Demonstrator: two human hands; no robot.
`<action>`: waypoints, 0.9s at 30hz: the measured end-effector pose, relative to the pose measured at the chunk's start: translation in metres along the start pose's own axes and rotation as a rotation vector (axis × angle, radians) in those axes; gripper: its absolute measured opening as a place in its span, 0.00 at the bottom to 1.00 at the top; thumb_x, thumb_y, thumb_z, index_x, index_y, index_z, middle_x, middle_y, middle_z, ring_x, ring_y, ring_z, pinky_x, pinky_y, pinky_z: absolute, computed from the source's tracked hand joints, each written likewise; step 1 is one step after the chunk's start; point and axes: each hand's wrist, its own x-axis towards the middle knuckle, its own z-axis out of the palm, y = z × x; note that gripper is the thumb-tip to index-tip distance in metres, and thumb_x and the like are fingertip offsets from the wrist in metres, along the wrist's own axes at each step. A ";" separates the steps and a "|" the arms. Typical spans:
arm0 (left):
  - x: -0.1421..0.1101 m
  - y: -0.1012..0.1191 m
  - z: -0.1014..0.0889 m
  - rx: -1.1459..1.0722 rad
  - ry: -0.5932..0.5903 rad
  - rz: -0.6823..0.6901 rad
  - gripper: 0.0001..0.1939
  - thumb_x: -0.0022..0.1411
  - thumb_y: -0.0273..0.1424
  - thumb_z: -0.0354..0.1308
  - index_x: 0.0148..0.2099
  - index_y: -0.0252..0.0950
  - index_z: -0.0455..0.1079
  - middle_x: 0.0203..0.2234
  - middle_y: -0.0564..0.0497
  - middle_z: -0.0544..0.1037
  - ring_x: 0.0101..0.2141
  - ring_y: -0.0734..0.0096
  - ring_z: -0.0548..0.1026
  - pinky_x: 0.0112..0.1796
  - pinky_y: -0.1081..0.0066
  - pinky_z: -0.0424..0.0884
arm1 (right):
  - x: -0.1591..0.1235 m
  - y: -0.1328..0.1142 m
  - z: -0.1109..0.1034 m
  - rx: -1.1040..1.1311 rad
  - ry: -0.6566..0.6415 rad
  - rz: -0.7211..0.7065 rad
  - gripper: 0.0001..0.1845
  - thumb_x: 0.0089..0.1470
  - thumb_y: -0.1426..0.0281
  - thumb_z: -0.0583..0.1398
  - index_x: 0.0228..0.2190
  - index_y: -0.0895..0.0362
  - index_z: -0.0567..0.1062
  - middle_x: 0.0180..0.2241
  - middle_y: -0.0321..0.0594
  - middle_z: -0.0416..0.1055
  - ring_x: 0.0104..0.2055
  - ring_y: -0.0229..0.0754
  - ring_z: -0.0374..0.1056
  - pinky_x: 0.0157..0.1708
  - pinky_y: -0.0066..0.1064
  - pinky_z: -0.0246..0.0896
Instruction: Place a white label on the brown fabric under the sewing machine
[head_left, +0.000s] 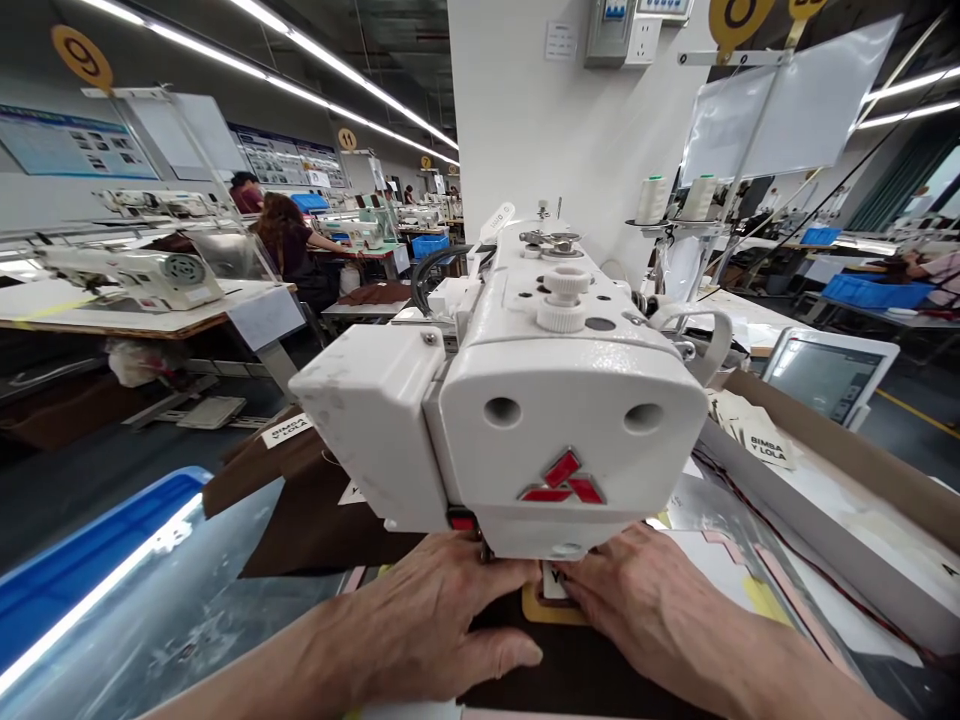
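Observation:
A white sewing machine head (570, 430) with a red three-diamond emblem fills the middle of the view. Below it, my left hand (450, 610) lies flat on dark brown fabric (517, 675), thumb spread away from the fingers. My right hand (637, 600) rests on the other side, its fingers laid down and partly hidden under the head. Between the hands sits a small white label (555, 580) inside a tan frame (559, 610); the fingertips of both hands reach its edges. The machine head hides the needle area.
More brown pieces with white labels (289, 430) lie at left, beside a blue bin (105, 550). At right, a cardboard box (825, 490) holds loose printed labels (765, 440), with a tablet screen (832, 370) behind. Thread cones (652, 200) stand farther back. Other people (289, 240) sit at distant machines.

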 end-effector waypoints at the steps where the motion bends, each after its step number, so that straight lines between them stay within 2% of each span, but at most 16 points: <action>1: -0.001 -0.001 0.001 0.021 0.008 0.007 0.24 0.59 0.33 0.75 0.57 0.48 0.76 0.50 0.52 0.81 0.48 0.52 0.79 0.53 0.63 0.70 | -0.001 0.001 0.001 0.009 0.015 -0.002 0.11 0.70 0.75 0.55 0.43 0.55 0.77 0.44 0.43 0.76 0.45 0.48 0.71 0.47 0.38 0.62; 4: -0.003 -0.004 0.005 0.083 0.019 0.033 0.26 0.60 0.33 0.75 0.59 0.47 0.76 0.49 0.50 0.81 0.49 0.50 0.79 0.52 0.63 0.71 | -0.001 0.003 0.003 0.040 0.021 0.017 0.10 0.71 0.73 0.56 0.43 0.53 0.78 0.41 0.41 0.76 0.41 0.47 0.70 0.45 0.38 0.60; 8: -0.004 -0.004 0.008 0.129 0.024 0.067 0.25 0.60 0.34 0.76 0.58 0.44 0.75 0.49 0.50 0.81 0.47 0.50 0.79 0.51 0.62 0.71 | 0.000 0.003 0.003 0.043 0.000 0.053 0.09 0.71 0.71 0.57 0.38 0.53 0.77 0.38 0.40 0.75 0.37 0.45 0.68 0.39 0.37 0.59; 12: -0.004 -0.006 0.011 0.161 0.020 0.096 0.24 0.64 0.35 0.74 0.59 0.46 0.72 0.49 0.52 0.80 0.47 0.49 0.80 0.49 0.59 0.73 | -0.001 0.003 0.005 0.031 0.048 0.006 0.10 0.71 0.73 0.56 0.40 0.54 0.77 0.38 0.40 0.74 0.38 0.47 0.68 0.39 0.38 0.59; 15: -0.005 -0.008 0.013 0.213 0.026 0.091 0.23 0.66 0.36 0.72 0.60 0.47 0.71 0.47 0.52 0.81 0.45 0.49 0.80 0.47 0.57 0.74 | -0.004 0.003 0.005 0.022 0.056 -0.033 0.10 0.71 0.74 0.55 0.41 0.55 0.76 0.41 0.41 0.74 0.42 0.48 0.68 0.42 0.39 0.61; 18: -0.008 -0.009 0.012 0.248 0.039 0.132 0.24 0.69 0.38 0.70 0.63 0.47 0.69 0.53 0.52 0.80 0.48 0.49 0.80 0.50 0.55 0.74 | -0.007 0.004 0.003 0.031 0.055 -0.081 0.08 0.72 0.72 0.56 0.44 0.54 0.75 0.46 0.41 0.75 0.46 0.49 0.69 0.45 0.39 0.61; 21: -0.013 -0.007 0.009 0.290 0.052 0.197 0.24 0.74 0.38 0.64 0.68 0.43 0.66 0.62 0.52 0.75 0.55 0.51 0.78 0.58 0.55 0.70 | -0.008 0.006 0.002 0.069 0.045 -0.118 0.08 0.74 0.69 0.56 0.49 0.51 0.74 0.49 0.38 0.76 0.48 0.47 0.69 0.48 0.39 0.61; 24: -0.016 -0.004 0.009 0.354 0.016 0.230 0.30 0.72 0.37 0.67 0.70 0.39 0.64 0.67 0.52 0.70 0.59 0.49 0.75 0.63 0.53 0.66 | -0.007 0.009 0.001 0.075 0.024 -0.129 0.09 0.75 0.68 0.54 0.50 0.50 0.73 0.48 0.36 0.77 0.47 0.46 0.69 0.50 0.39 0.60; 27: -0.016 -0.003 0.011 0.376 0.005 0.233 0.31 0.71 0.41 0.69 0.69 0.40 0.65 0.67 0.53 0.70 0.59 0.48 0.74 0.61 0.53 0.69 | -0.008 0.012 0.000 0.061 -0.021 -0.144 0.10 0.75 0.68 0.54 0.52 0.51 0.73 0.49 0.37 0.77 0.47 0.45 0.70 0.52 0.39 0.60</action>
